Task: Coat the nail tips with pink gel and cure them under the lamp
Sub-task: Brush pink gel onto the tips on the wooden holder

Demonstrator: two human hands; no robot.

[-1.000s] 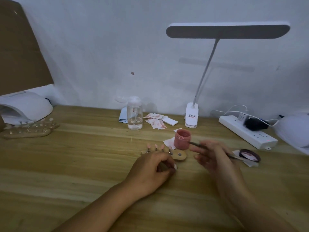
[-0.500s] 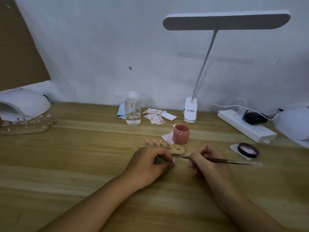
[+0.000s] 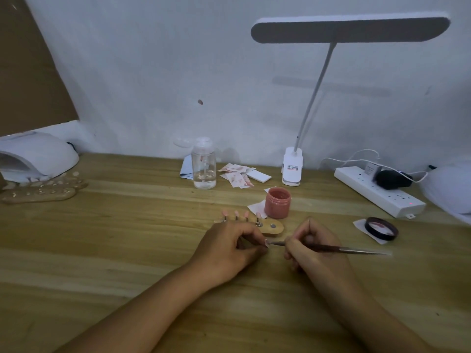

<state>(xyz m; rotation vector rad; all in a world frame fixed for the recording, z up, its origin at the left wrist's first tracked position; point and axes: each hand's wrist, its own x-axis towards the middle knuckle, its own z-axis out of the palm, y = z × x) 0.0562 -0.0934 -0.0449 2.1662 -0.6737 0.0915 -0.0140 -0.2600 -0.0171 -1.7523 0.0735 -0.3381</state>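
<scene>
1. The left hand [image 3: 229,248] is curled, its thumb and forefinger pinching a small pale nail tip [image 3: 266,242] over the middle of the grainy wooden table [image 3: 102,250].
2. The right hand [image 3: 313,248] grasps a thin dark-handled brush [image 3: 344,248] pen-style, with the bristle end touching the nail tip.
3. A round open jar [image 3: 277,203] of pink gel stands just behind a smooth wooden holder [image 3: 272,229] bearing pink tips on metal stems.
4. A white domed curing lamp [image 3: 38,156] sits at the table's far left edge.
</scene>
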